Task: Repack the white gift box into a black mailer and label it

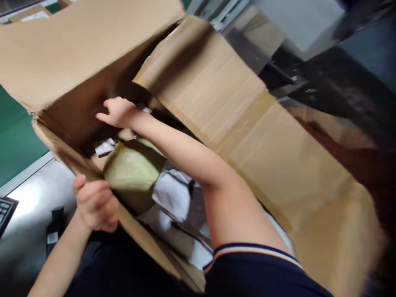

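A large open cardboard box [198, 284] stands in front of me. My left hand [97, 204], a little blurred, is closed round the top edge of its near wall. My right hand [117, 112] reaches over the inside with fingers bent and the thumb apart from the index finger; nothing shows between them. Below it lie a yellow-green bag or wrapped bundle [133, 169], a white wrapped item [173, 194] and a small white-labelled piece [105, 146]. My right forearm hides part of the contents, and the far end inside is dark.
One wide flap [241, 111] folds out to the right, and another flap [86, 45] rises at the back. At left are a metal table [27, 198], a keyboard corner [6, 212], a black device [55, 231] and a green surface [18, 140]. Blurred equipment fills the upper right.
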A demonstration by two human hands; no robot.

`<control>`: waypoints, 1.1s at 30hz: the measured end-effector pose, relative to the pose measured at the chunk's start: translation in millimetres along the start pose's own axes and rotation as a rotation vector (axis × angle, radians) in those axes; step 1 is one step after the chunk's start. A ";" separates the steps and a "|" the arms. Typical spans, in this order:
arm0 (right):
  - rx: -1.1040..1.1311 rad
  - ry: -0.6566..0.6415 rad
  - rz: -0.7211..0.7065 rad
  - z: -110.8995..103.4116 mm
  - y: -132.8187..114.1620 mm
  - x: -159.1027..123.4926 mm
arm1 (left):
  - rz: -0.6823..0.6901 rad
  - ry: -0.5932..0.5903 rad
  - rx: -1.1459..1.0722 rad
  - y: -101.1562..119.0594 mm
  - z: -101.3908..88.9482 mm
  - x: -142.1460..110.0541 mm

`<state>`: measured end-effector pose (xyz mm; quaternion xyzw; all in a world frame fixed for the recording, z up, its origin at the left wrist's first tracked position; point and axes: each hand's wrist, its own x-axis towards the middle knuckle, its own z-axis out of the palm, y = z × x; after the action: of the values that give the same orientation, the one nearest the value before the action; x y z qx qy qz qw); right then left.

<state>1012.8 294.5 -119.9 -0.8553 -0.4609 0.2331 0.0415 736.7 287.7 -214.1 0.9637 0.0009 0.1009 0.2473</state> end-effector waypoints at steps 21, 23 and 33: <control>0.050 -0.221 0.643 47.5 116.3 -473.3 | 0.409 -0.387 0.362 182.7 -83.0 91.9; -0.073 -0.187 0.766 29.3 126.8 -462.9 | 0.491 -0.513 0.485 222.0 -51.6 100.9; -0.328 -0.004 0.648 23.9 163.3 -441.0 | 0.839 -0.474 0.862 228.3 -11.9 108.0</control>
<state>922.1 -158.5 -28.8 -0.9518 -0.1973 0.1590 -0.1731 829.2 98.6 -74.1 0.8912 -0.3901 -0.0360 -0.2288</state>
